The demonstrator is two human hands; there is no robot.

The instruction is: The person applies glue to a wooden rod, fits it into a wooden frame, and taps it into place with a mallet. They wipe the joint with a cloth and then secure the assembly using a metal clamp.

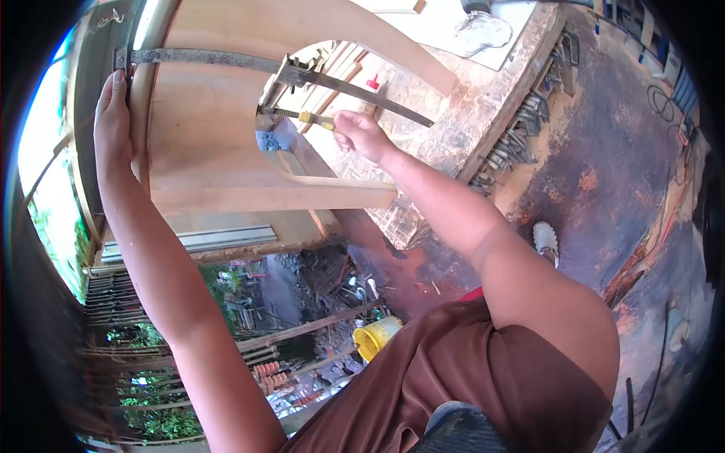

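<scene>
Closes the right hand [362, 136] into a fist, with the fingers [344, 125] curled tight around the end of the yellow handle [316, 119] of a bar clamp [287, 72]. Lays the left hand [113, 113] flat, fingers [115, 84] straight and pressed together, on the outer edge of the arched wooden frame [204, 143], fingertips just beside the fixed end of the clamp. Holds the dark bar across the whole frame this way, from the left fingertips to the inner curve of the arch, with the wood standing between the two hands. Works over a worn surface [468, 98], with a row of metal tools [521, 136] along its edge. Stands on a stained floor [604, 166], one white shoe [545, 238] near the surface and a yellow bucket [377, 336] well apart, lower down.
</scene>
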